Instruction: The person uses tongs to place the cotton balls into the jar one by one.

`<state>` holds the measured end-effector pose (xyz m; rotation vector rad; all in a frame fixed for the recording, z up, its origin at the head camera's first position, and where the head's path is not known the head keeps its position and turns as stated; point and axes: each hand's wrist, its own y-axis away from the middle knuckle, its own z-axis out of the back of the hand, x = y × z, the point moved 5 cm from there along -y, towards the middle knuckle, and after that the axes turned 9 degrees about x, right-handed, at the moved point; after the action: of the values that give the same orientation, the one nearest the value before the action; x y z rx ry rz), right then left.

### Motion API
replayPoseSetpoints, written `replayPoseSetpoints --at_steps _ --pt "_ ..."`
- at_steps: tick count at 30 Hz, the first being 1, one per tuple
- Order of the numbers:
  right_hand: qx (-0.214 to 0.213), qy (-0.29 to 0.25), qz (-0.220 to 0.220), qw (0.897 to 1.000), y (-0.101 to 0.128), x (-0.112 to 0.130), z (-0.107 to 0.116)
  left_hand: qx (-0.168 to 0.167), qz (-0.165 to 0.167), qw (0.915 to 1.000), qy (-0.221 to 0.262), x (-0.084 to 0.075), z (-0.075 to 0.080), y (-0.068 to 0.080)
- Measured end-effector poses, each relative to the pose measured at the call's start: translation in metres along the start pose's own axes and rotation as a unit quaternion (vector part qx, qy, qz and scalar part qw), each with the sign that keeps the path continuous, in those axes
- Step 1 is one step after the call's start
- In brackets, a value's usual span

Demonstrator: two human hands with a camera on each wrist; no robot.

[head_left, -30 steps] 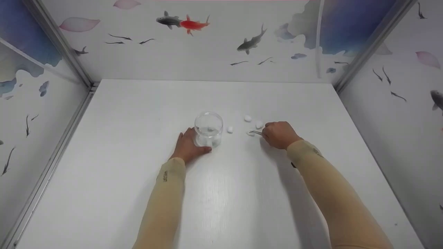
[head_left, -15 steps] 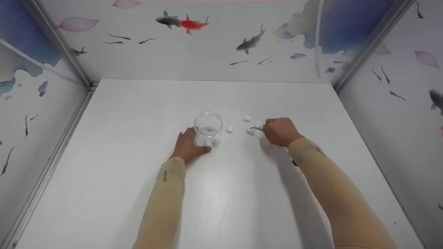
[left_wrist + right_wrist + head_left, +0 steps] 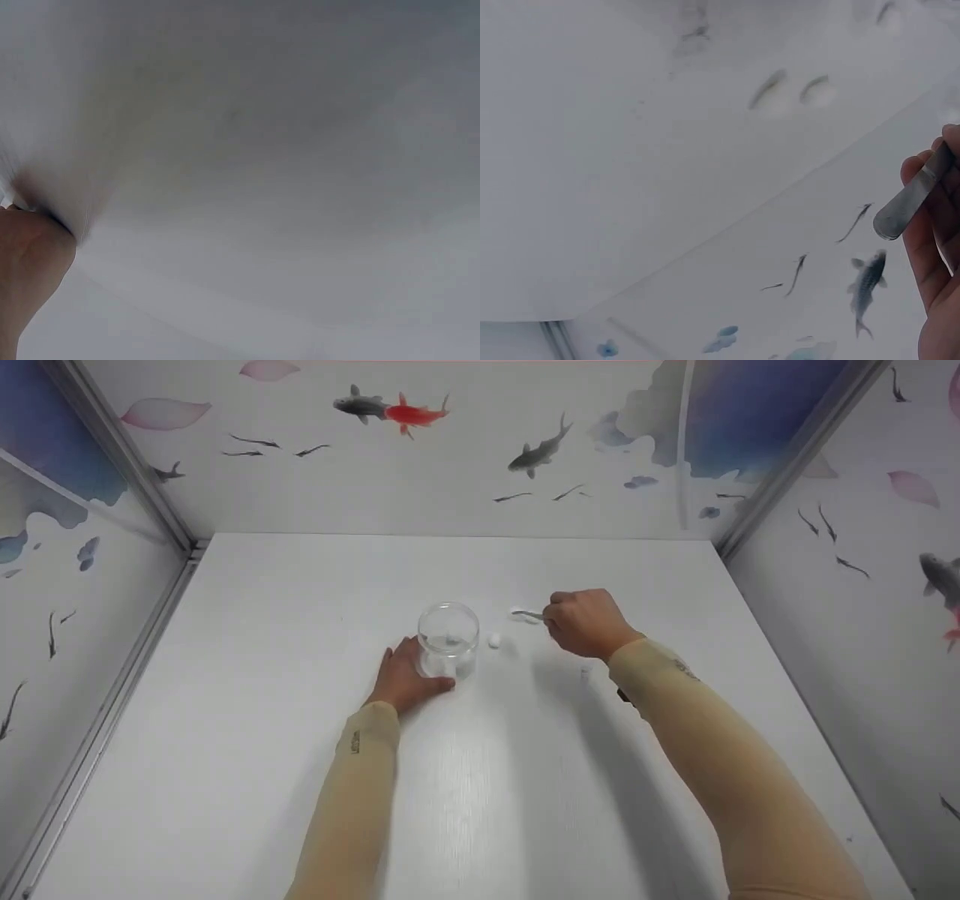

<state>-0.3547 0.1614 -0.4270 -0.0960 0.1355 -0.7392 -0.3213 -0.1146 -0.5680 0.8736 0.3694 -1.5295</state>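
My left hand (image 3: 405, 679) grips a clear jar (image 3: 448, 656) from its left side, thumb across the front; white bits show through its wall. In the left wrist view only part of that hand (image 3: 34, 262) appears. To the right of the jar, my right hand (image 3: 589, 619) holds metal tweezers (image 3: 532, 616), pointing left. White shows at their tips, above one small white ball (image 3: 532, 620) that they overlap. Another white ball (image 3: 494, 640) lies beside the jar. In the right wrist view the rounded end of the tweezers (image 3: 907, 210) sticks out from the fingers.
The white table (image 3: 300, 585) is bounded by panels printed with fish and petals: a back panel (image 3: 435, 472), a left panel (image 3: 97, 607) and a right panel (image 3: 847, 607). Two white balls (image 3: 819, 93) lie on the table in the right wrist view.
The tweezers have risen from a ball on the table and moved left and farther back with my right hand. That ball is gone from its spot. My left hand stays on the jar.
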Motion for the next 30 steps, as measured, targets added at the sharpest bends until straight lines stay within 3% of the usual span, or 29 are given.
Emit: replayPoseSetpoints --at_steps 6,13,30 --pt "-0.028 0.008 0.027 0.999 -0.021 0.024 0.016 -0.002 0.002 1.0 0.007 0.0 0.001 0.002" --pt "-0.03 -0.002 0.056 0.998 -0.033 0.047 0.017 -0.013 -0.012 0.9998 0.004 0.0 0.0 0.001" --pt "0.006 0.009 0.072 0.997 -0.037 0.06 0.001 -0.015 -0.015 0.9998 -0.003 -0.003 0.0 0.001"
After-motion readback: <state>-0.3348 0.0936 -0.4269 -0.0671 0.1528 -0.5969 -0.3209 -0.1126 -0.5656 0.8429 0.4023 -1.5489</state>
